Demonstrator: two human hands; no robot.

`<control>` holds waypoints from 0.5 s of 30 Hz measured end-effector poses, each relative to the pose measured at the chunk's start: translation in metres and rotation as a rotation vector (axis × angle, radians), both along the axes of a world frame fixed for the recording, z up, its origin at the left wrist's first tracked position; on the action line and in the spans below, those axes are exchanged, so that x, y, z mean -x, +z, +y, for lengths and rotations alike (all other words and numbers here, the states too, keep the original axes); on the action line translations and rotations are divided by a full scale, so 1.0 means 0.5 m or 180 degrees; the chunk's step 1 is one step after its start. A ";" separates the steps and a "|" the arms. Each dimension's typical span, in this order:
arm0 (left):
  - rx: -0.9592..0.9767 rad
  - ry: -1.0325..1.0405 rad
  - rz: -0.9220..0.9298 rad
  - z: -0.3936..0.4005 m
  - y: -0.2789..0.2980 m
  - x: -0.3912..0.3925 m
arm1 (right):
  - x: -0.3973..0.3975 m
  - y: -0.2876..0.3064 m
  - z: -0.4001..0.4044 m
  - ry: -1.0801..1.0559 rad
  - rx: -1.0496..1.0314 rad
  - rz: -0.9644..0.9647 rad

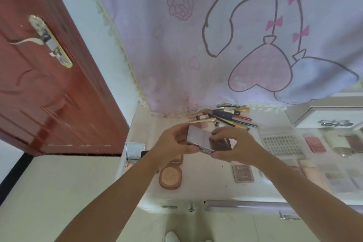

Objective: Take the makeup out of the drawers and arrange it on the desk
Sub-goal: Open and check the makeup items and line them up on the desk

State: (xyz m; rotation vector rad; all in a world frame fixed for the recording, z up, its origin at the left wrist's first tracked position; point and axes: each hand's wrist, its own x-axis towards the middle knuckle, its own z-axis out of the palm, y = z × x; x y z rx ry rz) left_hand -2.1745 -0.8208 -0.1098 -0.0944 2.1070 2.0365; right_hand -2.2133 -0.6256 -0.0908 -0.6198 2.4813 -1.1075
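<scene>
Both hands, left hand and right hand, grip a flat mirrored palette above the table. A round compact lies near-left; brushes and pencils lie far.

Two hands, left and right, frame centre, one flat palette between them. One round compact lower centre. One lash tray right. Brushes and pencils heaped, number unclear.
</scene>
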 end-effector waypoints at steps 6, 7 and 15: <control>-0.0064 0.0078 -0.0034 0.000 -0.015 -0.015 | 0.001 -0.010 -0.005 0.0033 -0.0003 -0.0212; -0.0055 0.0057 -0.0053 -0.003 -0.022 -0.019 | 0.001 -0.011 -0.004 -0.0008 0.0161 -0.0343; 0.0033 -0.0084 -0.0406 0.001 -0.078 -0.036 | 0.029 -0.062 0.006 -0.0417 0.0748 -0.1201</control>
